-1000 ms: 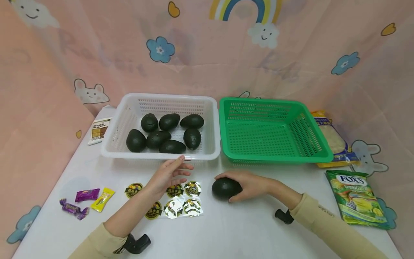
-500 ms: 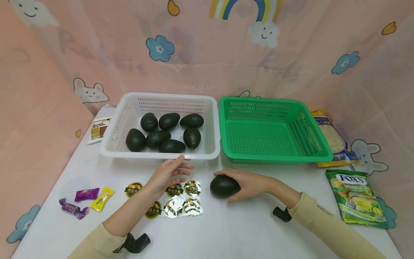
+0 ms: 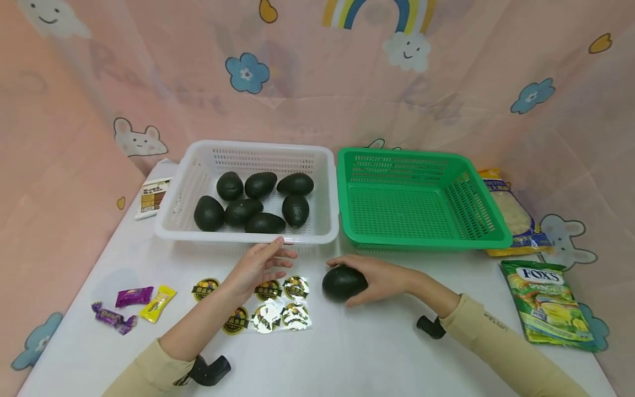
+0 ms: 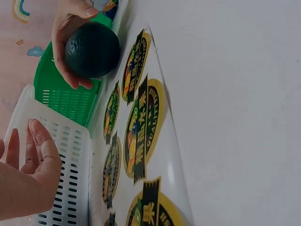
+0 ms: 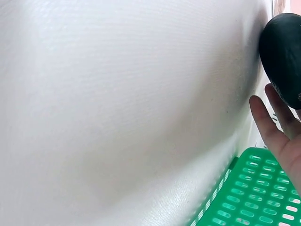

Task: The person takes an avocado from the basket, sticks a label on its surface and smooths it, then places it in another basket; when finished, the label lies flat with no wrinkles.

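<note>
A dark green avocado point(image 3: 344, 283) is gripped by my right hand point(image 3: 379, 280), thumb on the near side and fingers round the far side. The left wrist view shows the same avocado point(image 4: 92, 50) between the thumb and fingers. My left hand point(image 3: 261, 266) holds nothing, its fingers loosely extended over the sticker sheet point(image 3: 281, 304), and its thumb tip overlaps the white basket's front rim in the head view. Several more avocados point(image 3: 243, 212) lie inside the white basket point(image 3: 168, 220). The sheet carries round black and gold fruit labels.
A green basket point(image 3: 397, 212) stands right of the white one. Candy-type packets point(image 3: 134, 296) lie at the left, and a small pouch point(image 3: 152, 197) sits behind them. A green FOX'S bag point(image 3: 548, 303) and a yellow-blue bag point(image 3: 516, 215) lie at the right.
My right hand and the avocado in it have shifted slightly left and a little towards the baskets. The left hand has stayed in place.
</note>
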{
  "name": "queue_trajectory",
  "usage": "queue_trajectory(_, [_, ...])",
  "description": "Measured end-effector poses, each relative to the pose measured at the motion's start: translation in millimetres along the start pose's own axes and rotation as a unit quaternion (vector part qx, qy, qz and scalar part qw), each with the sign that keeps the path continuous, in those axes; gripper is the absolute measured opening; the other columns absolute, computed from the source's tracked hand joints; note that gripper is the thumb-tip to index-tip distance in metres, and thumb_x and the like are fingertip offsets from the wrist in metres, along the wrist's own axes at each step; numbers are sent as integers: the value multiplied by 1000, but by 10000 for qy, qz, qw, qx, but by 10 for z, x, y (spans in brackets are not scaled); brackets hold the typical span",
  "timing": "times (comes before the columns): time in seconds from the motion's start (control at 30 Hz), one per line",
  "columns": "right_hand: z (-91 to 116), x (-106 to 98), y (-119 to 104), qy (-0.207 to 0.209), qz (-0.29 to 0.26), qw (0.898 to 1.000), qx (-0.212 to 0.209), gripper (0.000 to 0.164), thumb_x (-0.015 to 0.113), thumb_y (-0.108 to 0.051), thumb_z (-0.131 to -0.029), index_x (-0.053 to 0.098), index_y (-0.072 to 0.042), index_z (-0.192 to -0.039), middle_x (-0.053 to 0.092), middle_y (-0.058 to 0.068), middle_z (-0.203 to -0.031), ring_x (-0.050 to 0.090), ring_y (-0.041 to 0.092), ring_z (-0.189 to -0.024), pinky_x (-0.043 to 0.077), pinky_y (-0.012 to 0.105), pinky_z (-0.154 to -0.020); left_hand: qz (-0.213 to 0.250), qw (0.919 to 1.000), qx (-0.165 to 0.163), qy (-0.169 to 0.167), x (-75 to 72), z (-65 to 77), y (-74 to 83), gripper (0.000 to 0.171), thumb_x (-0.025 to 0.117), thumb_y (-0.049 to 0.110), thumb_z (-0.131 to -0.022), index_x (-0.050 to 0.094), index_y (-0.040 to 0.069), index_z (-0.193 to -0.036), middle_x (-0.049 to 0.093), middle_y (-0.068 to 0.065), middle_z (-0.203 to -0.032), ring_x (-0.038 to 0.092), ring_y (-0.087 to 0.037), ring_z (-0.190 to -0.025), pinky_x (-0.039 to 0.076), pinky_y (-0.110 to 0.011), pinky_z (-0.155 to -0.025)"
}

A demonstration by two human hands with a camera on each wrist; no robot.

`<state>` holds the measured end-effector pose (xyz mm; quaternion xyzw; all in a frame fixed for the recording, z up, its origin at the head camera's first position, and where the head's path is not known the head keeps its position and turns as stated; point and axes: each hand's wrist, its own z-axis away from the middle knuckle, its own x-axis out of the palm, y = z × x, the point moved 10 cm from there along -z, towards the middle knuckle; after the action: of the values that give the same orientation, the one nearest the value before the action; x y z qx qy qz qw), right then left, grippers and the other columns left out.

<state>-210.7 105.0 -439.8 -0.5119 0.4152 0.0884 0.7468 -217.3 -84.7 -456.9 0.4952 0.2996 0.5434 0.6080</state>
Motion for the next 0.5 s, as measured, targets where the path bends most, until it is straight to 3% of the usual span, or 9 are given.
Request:
queue_trajectory(0.1, [4, -36, -33, 196, 99, 9998, -41, 77, 77, -44, -82, 43, -14, -145, 47, -6, -143, 43, 12, -130, 39, 39, -104, -909, 9953, 233, -258, 34, 45, -12, 54, 49, 48, -100, 61, 2, -125, 64, -11, -121, 59, -28, -111, 51, -40, -92])
queue_trajectory(0.17, [19, -79, -93, 469, 270, 9983, -200, 69, 72, -46, -86, 46, -16, -143, 48, -8, -140, 44, 12, -129, 40, 40, -103, -2438, 9672, 589, -402, 60, 115, -23, 60, 54, 49, -97, 55, 2, -134, 58, -15, -129, 52, -33, -120, 46, -45, -97])
queue_trajectory(0.2, [29, -106, -133, 641, 335, 9969, -298, 64, 70, -46, -88, 48, -18, -141, 50, -9, -139, 45, 12, -128, 41, 40, -102, -3345, 9378, 815, -456, 74, 156, -37, 63, 58, 50, -95, 52, 2, -136, 55, -16, -132, 48, -35, -123, 44, -48, -99])
queue_trajectory(0.3, [60, -185, -283, 1199, 512, 9893, -657, 47, 67, -37, -93, 55, -20, -135, 55, -10, -133, 48, 11, -125, 42, 38, -101, -5510, 8189, 1571, -320, 104, 277, -54, 69, 74, 50, -83, 54, 1, -128, 49, -15, -131, 43, -35, -121, 41, -50, -98])
queue_trajectory(0.33, [66, -203, -341, 1362, 563, 9861, -773, 42, 67, -33, -93, 57, -20, -132, 56, -10, -131, 49, 11, -124, 43, 37, -100, -5853, 7907, 1775, -275, 114, 303, -60, 69, 79, 50, -78, 55, 1, -121, 48, -14, -129, 41, -34, -119, 40, -50, -96])
queue_trajectory(0.37, [65, -215, -390, 1500, 612, 9832, -845, 39, 68, -30, -93, 59, -20, -130, 58, -11, -129, 50, 10, -122, 43, 35, -100, -5999, 7757, 1939, -280, 126, 321, -62, 65, 83, 48, -74, 55, 3, -113, 47, -13, -124, 41, -32, -115, 40, -49, -94])
queue_trajectory(0.4, [59, -218, -446, 1614, 664, 9803, -928, 36, 68, -28, -93, 61, -20, -127, 59, -11, -127, 51, 10, -120, 44, 33, -98, -6044, 7681, 2091, -308, 140, 332, -55, 62, 85, 47, -72, 54, 6, -106, 48, -10, -118, 42, -29, -109, 41, -46, -90])
queue_trajectory(0.43, [49, -215, -504, 1716, 750, 9771, -1015, 34, 69, -26, -93, 62, -19, -125, 61, -10, -124, 52, 10, -118, 45, 32, -97, -5989, 7705, 2158, -321, 144, 332, -48, 57, 86, 45, -70, 52, 10, -100, 49, -6, -111, 44, -26, -102, 42, -43, -85])
queue_trajectory(0.5, [15, -186, -615, 1862, 962, 9709, -1160, 29, 69, -25, -92, 65, -17, -120, 64, -9, -118, 55, 9, -113, 46, 30, -94, -5711, 7918, 2112, -470, 152, 319, -38, 53, 87, 42, -70, 49, 16, -96, 52, 2, -101, 47, -18, -90, 43, -37, -78])
